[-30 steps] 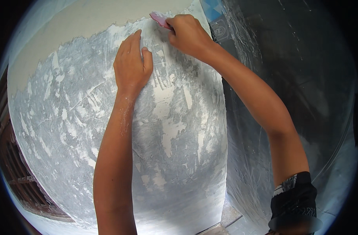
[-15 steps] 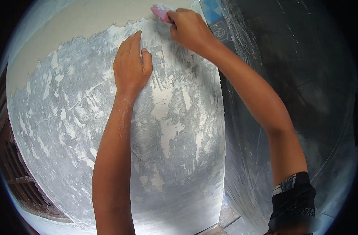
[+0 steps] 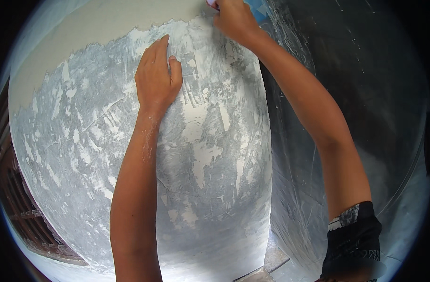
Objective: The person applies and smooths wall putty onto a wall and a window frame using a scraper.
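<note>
A grey wall surface (image 3: 210,164) patched with white filler fills the middle, with a smooth beige coat (image 3: 97,19) along its top behind a ragged edge. My left hand (image 3: 156,75) lies on the patchy part just below that edge, fingers stretched out and holding nothing. Up at the top edge of the view, my right hand (image 3: 233,19) grips a pink scraper (image 3: 212,4), mostly hidden by the fingers and cut off by the frame, at the beige coat beside the right edge of the wall.
Right of the wall's edge is a dark sheet (image 3: 374,94) with pale streaks, and a small blue patterned patch (image 3: 258,10) near the top. A brown slatted grille (image 3: 29,216) shows at lower left. Pale floor tiles (image 3: 276,258) show at the bottom right of the wall.
My right hand and the pink scraper have moved up and to the right, toward the top edge of the view. My left hand stays almost in place.
</note>
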Available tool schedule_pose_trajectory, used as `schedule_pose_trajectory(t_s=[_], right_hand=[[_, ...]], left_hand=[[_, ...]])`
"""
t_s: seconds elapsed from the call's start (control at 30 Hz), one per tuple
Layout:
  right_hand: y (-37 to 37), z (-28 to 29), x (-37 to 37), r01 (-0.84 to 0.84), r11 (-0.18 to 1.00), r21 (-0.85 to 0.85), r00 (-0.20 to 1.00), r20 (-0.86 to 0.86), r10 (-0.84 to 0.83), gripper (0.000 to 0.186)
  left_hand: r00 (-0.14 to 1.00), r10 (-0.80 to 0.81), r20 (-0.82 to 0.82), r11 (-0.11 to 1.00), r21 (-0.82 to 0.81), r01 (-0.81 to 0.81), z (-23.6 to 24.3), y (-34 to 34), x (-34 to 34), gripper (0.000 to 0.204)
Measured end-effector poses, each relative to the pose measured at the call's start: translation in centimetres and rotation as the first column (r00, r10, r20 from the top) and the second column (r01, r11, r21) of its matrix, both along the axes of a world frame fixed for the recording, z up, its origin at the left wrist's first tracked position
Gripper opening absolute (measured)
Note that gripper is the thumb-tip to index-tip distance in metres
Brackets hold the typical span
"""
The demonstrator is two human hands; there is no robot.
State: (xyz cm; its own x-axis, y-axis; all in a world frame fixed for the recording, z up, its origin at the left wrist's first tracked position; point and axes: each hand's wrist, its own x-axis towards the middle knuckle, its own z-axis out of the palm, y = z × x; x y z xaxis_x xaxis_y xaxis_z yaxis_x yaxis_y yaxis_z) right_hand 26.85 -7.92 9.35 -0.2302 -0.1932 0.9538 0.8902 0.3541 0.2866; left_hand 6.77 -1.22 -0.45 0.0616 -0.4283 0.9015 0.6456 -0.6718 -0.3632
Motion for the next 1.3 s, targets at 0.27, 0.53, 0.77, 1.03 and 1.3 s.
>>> schedule_pose_trajectory(t_s=[0.27, 0.53, 0.77, 1.03, 1.3], right_hand=[[3.0, -5.0, -1.8, 0.101, 0.995, 0.008, 0.972, 0.213, -0.101, 0.016], [0.0, 3.1, 0.0, -0.094, 0.991, -0.091, 0.966, -0.251, 0.068, 0.042], [2.8, -4.3, -2.7, 0.293, 0.956, -0.026, 0.946, 0.151, -0.286, 0.031], [1.7, 3.1, 1.3, 0.132, 0.985, 0.115, 0.99, 0.044, -0.137, 0.019], [0.8, -2.3, -3.7, 0.119, 0.992, 0.037, 0.979, 0.162, -0.123, 0.018]], left_hand=[[1.0, 0.019, 0.008, 1.0, -0.002, -0.019, 0.0, 0.2, -1.1, 0.042], [1.0, 0.013, 0.004, 1.0, 0.004, -0.013, -0.1, 0.2, 0.3, 0.042], [1.0, -0.005, 0.015, 1.0, -0.031, 0.005, 0.0, -0.2, -1.0, 0.042], [1.0, -0.005, 0.006, 1.0, -0.02, 0.005, -0.1, 0.1, 0.3, 0.043], [1.0, 0.004, 0.014, 1.0, -0.017, -0.004, 0.0, -0.2, -0.9, 0.043]])
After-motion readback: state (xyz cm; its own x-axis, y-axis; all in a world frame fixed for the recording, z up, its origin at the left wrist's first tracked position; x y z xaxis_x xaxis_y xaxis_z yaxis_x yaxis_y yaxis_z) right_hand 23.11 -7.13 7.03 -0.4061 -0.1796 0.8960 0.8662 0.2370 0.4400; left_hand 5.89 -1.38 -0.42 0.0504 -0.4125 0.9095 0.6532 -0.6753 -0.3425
